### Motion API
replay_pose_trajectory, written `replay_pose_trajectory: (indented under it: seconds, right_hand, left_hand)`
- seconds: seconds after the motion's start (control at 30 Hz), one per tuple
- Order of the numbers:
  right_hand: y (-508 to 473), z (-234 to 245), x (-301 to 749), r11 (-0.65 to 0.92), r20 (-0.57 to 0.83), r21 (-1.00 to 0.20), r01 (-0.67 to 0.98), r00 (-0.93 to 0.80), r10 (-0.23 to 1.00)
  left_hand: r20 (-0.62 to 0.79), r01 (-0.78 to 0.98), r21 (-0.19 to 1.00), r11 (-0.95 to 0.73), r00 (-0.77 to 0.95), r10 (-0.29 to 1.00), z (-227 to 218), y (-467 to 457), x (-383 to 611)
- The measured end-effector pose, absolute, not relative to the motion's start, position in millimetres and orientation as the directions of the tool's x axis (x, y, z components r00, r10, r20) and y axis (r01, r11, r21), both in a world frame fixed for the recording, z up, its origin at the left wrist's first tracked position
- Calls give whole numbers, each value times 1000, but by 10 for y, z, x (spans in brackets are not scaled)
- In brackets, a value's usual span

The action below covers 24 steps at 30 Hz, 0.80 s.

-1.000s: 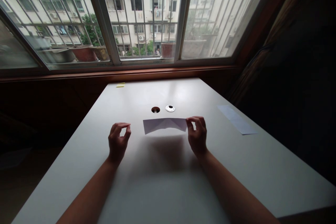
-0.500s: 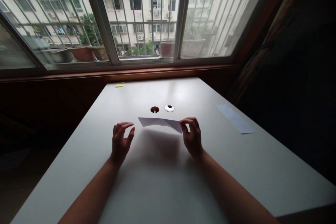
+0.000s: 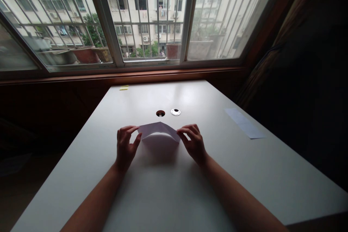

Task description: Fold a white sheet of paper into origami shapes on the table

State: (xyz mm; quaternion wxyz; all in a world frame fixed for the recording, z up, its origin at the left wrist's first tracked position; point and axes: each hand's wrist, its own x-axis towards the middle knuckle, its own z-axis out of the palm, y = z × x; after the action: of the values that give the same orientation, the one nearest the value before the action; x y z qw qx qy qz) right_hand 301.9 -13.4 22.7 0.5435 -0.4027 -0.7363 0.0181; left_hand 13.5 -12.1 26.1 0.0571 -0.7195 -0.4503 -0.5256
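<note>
A folded white paper (image 3: 159,129) arches up like a tent just above the white table (image 3: 168,188). My left hand (image 3: 125,147) pinches its left end between thumb and fingers. At the paper's right end my right hand (image 3: 191,143) holds it the same way. Both forearms reach in from the near edge of the table. The paper throws a shadow on the table under it.
Behind the paper the table has a round cable hole (image 3: 160,113) and a white cap (image 3: 175,112) beside it. A second sheet of paper (image 3: 244,123) lies at the right edge, a yellow note (image 3: 124,88) at the far left corner. A barred window (image 3: 146,18) fills the back.
My right hand has carried the paper left and toward me. My left hand has opened, moved right and taken the paper's left end. The paper now bows upward between both hands.
</note>
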Motion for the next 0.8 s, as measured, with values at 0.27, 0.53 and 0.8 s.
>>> replay_pose_trajectory:
  seconds: [0.27, 0.53, 0.8]
  right_hand:
    - [-142, 185, 3014, 712, 786, -453, 536, -137, 603]
    - [-156, 141, 2990, 755, 758, -482, 444, -221, 614]
    - [-172, 174, 2903, 778, 753, -439, 449, -289, 592]
  left_hand:
    - [810, 723, 434, -538, -51, 584, 267, -124, 168]
    - [816, 770, 385, -509, -27, 577, 215, -125, 167]
    - [786, 745, 48, -665, 383, 486, 243, -137, 186]
